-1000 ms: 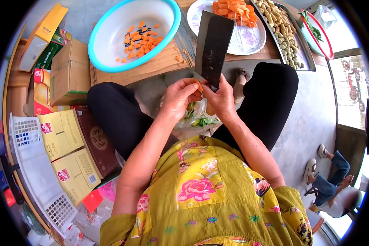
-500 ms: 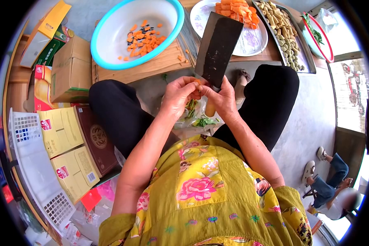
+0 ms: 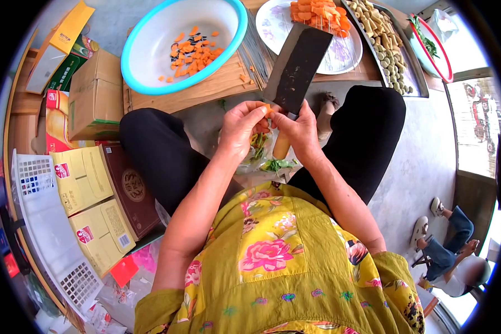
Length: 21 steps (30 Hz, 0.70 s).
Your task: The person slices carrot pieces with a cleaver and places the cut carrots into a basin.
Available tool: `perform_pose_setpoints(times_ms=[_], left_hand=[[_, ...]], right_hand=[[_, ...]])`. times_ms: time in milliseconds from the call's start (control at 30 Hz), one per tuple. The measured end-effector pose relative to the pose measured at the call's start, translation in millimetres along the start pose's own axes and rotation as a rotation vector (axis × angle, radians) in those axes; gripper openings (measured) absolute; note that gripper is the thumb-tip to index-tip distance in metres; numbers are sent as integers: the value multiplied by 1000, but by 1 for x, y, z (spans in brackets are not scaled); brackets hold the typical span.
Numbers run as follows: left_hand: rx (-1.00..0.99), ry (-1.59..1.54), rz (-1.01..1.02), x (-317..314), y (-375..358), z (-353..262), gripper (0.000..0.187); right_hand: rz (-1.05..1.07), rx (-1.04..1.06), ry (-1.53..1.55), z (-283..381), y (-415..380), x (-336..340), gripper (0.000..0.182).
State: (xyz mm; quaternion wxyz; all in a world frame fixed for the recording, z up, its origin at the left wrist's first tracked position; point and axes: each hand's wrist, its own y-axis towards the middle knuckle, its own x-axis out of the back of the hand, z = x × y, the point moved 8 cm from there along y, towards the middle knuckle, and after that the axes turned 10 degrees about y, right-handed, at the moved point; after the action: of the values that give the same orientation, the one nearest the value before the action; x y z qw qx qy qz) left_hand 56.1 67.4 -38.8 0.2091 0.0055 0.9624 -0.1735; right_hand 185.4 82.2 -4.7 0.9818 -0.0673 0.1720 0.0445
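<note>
My right hand (image 3: 301,132) grips a cleaver (image 3: 298,67), its dark, wide blade pointing up and away from me. The wooden handle end (image 3: 281,146) pokes out below that hand. Close beside it, my left hand (image 3: 240,127) pinches a small orange carrot piece (image 3: 269,108) near the lower end of the blade. More orange shows under the left fingers, partly hidden. Beyond the hands, a white basin with a blue rim (image 3: 129,61) holds cut carrot pieces (image 3: 197,54). Skewered carrot slices (image 3: 320,14) lie on a white plate (image 3: 268,25).
Thin skewers (image 3: 253,42) lie on a wooden board (image 3: 161,102) beside the basin. A metal tray (image 3: 423,83) holds skewered food at the right. Plastic bags with greens (image 3: 278,165) sit below my hands. Boxes (image 3: 97,94) stand left; a seated person (image 3: 456,250) is at lower right.
The cleaver blade has tilted a little to the right and lower. The carrot piece at the left fingertips shows more clearly, and more of the wooden handle is visible.
</note>
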Motion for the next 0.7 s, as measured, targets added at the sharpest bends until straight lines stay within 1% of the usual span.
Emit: perform_pose_setpoints(times_ms=[133, 233, 300, 333, 400, 433, 500, 533, 567, 633, 667, 700], left_hand=[[10, 27, -2, -2, -1, 2, 14], [7, 24, 4, 0, 1, 4, 14], [32, -69, -40, 6, 3, 4, 12], [27, -68, -44, 11, 3, 1, 12], [21, -237, 45, 13, 3, -10, 16], [15, -235, 42, 14, 2, -15, 16], [12, -410, -3, 14, -1, -22, 16], [-12, -466, -2, 13, -2, -27, 16], [-15, -465, -4, 10, -6, -30, 16], [43, -496, -149, 4, -22, -39, 14], [223, -394, -133, 10, -15, -25, 18], [223, -395, -132, 16, -13, -22, 18]], right_hand=[[-12, 45, 14, -2, 2, 5, 24], [2, 66, -45, 3, 1, 3, 22], [13, 88, -137, 7, 0, 3, 21], [18, 89, -135, 11, -1, 3, 21], [60, 220, -543, 29, -5, 1, 32], [65, 224, -540, 30, -5, 2, 32], [134, 642, -796, 56, -19, -14, 51], [176, 652, -899, 59, -23, -19, 62], [179, 654, -897, 59, -24, -17, 62], [211, 749, -1034, 59, -30, -22, 61], [214, 797, -1042, 63, -32, -25, 58], [215, 797, -1044, 64, -33, -26, 58]])
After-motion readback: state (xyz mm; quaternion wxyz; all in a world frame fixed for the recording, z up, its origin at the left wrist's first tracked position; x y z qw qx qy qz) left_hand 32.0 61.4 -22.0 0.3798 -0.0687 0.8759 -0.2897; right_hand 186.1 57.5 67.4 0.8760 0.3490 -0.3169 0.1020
